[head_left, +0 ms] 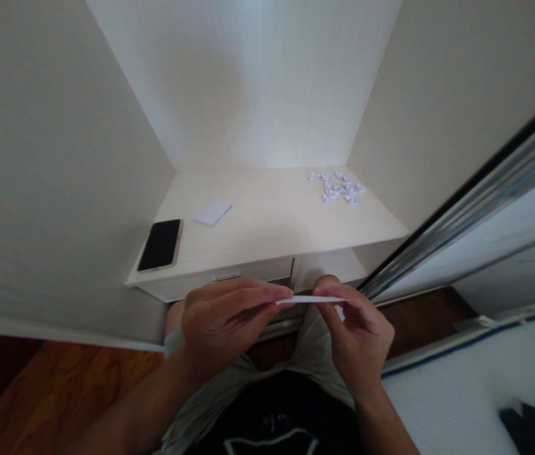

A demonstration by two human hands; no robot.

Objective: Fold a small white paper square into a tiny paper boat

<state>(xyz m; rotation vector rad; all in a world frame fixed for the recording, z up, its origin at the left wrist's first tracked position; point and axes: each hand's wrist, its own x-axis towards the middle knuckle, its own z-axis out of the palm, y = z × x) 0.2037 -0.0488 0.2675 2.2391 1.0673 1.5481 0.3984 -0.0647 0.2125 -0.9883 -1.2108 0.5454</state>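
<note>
My left hand (pixel 222 322) and my right hand (pixel 357 332) together pinch a small white strip of paper (pixel 310 299), seen edge-on, held level in front of the desk's drawers. The fingertips of both hands meet at the strip, the left at its left end and the right along its right part. Both hands hover above my lap, below the front edge of the pale desk (pixel 267 243).
On the desk lie a black phone (pixel 160 244) at the front left, a white paper slip (pixel 212 212) beside it, and several small folded white paper pieces (pixel 338 188) at the back right. A sliding door frame (pixel 467 208) and a mattress (pixel 461 385) are to the right.
</note>
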